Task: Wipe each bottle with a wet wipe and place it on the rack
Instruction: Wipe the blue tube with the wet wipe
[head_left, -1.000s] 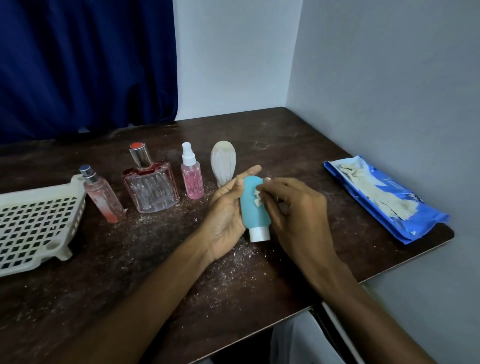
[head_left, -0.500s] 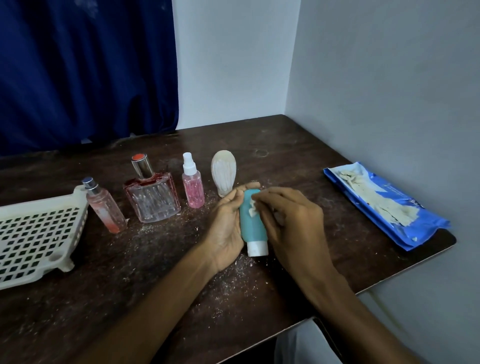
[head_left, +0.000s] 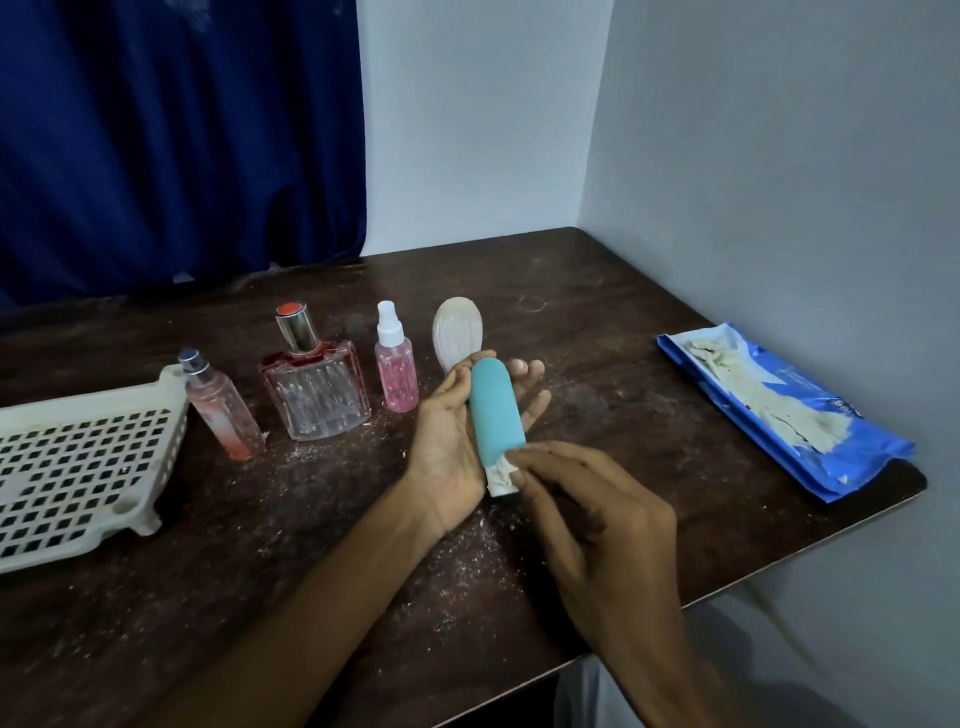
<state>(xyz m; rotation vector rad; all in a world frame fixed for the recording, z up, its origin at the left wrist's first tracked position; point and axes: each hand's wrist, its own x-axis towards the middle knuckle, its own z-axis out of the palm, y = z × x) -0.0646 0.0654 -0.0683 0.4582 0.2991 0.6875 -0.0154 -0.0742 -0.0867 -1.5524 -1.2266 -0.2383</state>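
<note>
Two hands: left hand (head_left: 449, 447) cradles teal bottle (head_left: 496, 415) open-palmed, right hand (head_left: 587, 514) pinches wet wipe (head_left: 501, 473), wiping its cap; next, probably rack (head_left: 78, 457) to bottle's left.

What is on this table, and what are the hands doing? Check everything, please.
Surface: dark wooden table, dusty.
Job's things: teal bottle lying in the left hand; four more stand on the table: slim pink bottle, square glass bottle, pink spray bottle, cream ribbed bottle; white rack at left, no bottle seen on it; blue wipe pack at right.
Clutter: white crumbs on the table.
Grips: left hand cradles the teal bottle on flat fingers; right hand pinches a wet wipe against its white cap.
Cables: maybe a pale cord under the table; too blurred to tell.
Surroundings: blue curtain, pale walls.
</note>
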